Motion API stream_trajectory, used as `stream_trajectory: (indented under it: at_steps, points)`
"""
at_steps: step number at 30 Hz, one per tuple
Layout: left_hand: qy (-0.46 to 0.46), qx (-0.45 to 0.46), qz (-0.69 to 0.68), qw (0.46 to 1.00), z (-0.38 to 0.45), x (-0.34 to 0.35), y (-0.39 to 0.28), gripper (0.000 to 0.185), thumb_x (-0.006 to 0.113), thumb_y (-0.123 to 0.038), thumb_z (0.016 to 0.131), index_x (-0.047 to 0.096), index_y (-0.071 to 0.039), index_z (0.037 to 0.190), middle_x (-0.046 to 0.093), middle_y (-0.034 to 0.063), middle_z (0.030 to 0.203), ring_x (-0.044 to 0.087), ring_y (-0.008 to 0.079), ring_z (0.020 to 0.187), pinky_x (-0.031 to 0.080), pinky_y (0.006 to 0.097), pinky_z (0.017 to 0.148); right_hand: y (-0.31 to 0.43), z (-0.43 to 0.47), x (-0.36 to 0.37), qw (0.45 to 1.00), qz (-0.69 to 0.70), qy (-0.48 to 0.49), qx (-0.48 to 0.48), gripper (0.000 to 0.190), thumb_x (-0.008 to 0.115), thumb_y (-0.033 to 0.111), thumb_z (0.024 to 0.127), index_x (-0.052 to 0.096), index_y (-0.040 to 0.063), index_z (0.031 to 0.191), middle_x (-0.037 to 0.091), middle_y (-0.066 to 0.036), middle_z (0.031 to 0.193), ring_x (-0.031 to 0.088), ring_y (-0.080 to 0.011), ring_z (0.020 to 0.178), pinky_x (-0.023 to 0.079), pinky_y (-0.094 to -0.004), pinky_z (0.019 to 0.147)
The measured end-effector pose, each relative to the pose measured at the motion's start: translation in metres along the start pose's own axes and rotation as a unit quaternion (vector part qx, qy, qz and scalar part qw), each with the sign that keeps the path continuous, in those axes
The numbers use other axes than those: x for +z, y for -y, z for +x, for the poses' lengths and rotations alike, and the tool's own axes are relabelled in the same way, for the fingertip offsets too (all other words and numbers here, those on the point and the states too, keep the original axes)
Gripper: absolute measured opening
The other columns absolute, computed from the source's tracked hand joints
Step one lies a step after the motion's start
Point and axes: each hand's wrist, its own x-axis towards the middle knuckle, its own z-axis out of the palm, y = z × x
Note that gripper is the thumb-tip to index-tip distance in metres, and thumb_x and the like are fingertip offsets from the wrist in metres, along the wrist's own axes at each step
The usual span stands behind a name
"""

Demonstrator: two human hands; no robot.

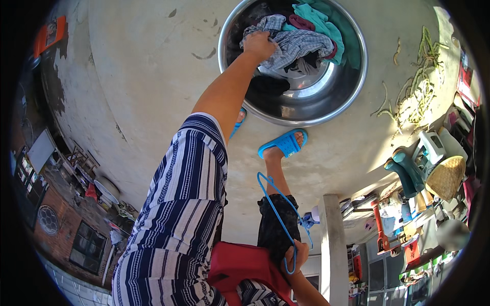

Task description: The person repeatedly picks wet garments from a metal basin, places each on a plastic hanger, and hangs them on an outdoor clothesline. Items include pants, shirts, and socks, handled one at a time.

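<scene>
My left hand [260,45] reaches into a large stainless steel basin [306,121] on the floor and grips a blue-grey checked garment [302,44]. Beside that garment in the basin lie a teal cloth [316,17] and a maroon cloth [302,22]. A black cloth [270,85] rests at the basin's near left side. Lower down, close to my body, my right hand [298,257] is closed around one end of a blue clothes hanger [277,212]. Nothing hangs on the hanger.
Blue slippers [283,146] are on my feet, just below the basin. Green plant stems [417,91] lie on the concrete floor to the right. Rubber boots [405,176], a woven hat [446,178] and a pillar [332,244] stand at the lower right. A brick wall [61,237] is at left.
</scene>
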Motion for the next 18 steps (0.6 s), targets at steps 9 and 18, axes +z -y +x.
stream_trajectory:
  at_steps: [9, 18]
  points:
    - [-0.077, 0.173, -0.127, 0.974, -0.177, -0.041, -0.056, 0.045, 0.065, -0.008, 0.075, 0.051, 0.001, 0.117, 0.046, 0.0212, 0.121, 0.042, 0.0396, 0.115, 0.034, 0.0441, 0.1, -0.001, -0.006, 0.022, 0.998, -0.04, -0.042, -0.005, 0.016, 0.055, 0.01, 0.076, 0.058, 0.007, 0.091, 0.054, -0.014, 0.073, 0.052, -0.0344, 0.067, 0.039, -0.0439, 0.06]
    - [-0.07, 0.16, -0.211, 0.962, -0.269, -0.168, -0.16, 0.044, 0.056, -0.013, 0.086, 0.045, 0.002, 0.126, 0.04, 0.022, 0.129, 0.037, 0.0399, 0.12, 0.031, 0.0431, 0.102, 0.016, -0.019, 0.026, 0.997, -0.042, -0.061, 0.001, 0.016, 0.055, 0.013, 0.078, 0.058, 0.008, 0.093, 0.06, -0.014, 0.081, 0.057, -0.0348, 0.076, 0.043, -0.0447, 0.065]
